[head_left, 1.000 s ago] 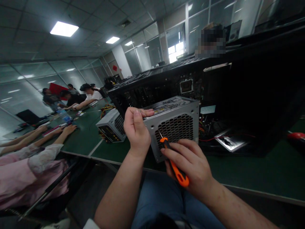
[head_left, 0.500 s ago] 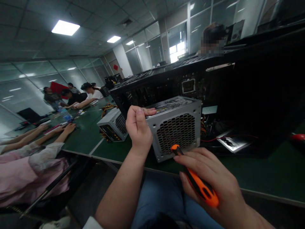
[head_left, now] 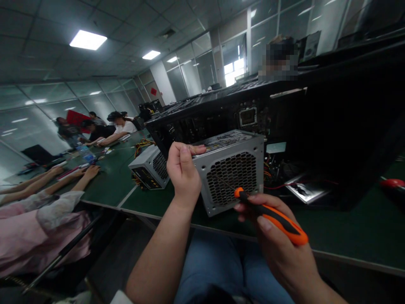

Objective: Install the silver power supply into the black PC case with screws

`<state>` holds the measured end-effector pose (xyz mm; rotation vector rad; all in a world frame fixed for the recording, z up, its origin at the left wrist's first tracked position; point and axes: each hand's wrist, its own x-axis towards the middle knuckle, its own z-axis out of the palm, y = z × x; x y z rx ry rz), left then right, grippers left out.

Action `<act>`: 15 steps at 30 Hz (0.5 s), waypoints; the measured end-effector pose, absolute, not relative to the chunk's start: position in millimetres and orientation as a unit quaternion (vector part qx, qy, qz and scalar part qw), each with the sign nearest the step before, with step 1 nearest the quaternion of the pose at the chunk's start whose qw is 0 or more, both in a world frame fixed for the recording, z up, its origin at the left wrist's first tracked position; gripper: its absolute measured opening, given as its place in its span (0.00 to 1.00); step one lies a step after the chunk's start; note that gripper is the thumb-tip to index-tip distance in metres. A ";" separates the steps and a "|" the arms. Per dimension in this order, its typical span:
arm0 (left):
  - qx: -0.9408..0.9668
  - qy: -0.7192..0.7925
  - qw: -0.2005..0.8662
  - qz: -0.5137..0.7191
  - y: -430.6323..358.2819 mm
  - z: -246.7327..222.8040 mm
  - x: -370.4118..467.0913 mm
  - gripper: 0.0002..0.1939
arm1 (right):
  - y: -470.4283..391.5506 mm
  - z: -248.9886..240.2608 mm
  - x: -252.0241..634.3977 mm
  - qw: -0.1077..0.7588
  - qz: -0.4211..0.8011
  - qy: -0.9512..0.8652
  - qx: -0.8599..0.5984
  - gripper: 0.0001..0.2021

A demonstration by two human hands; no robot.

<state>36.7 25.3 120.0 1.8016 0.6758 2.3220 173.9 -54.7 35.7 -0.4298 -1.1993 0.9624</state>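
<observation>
Right grip [head_left: 284, 249] holds screwdriver [head_left: 280, 219], left grip [head_left: 185, 173] power supply [head_left: 205, 198]; case [head_left: 341, 63] contains motherboard [head_left: 247, 117].

No readable text, black-and-yellow label [head_left: 146, 178] blurred

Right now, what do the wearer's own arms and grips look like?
The left grip and right grip are ungloved hands. The visible forearms are bare, without watch or bracelet. A pale sleeve edge shows near the left one; no right sleeve is in view.
</observation>
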 end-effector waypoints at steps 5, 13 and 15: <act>0.596 0.222 0.057 0.770 23.9 119.5 37.0 0.13 | -58.4 27.1 163.4 0.715 0.427 -0.523 -0.184 0.10; 0.595 0.235 0.051 0.767 24.6 119.7 37.1 0.14 | -60.9 39.2 169.5 0.688 0.322 -0.613 -0.219 0.11; 0.595 0.228 0.048 0.769 24.9 119.4 37.3 0.14 | -65.8 40.4 184.5 0.661 0.292 -0.648 -0.243 0.12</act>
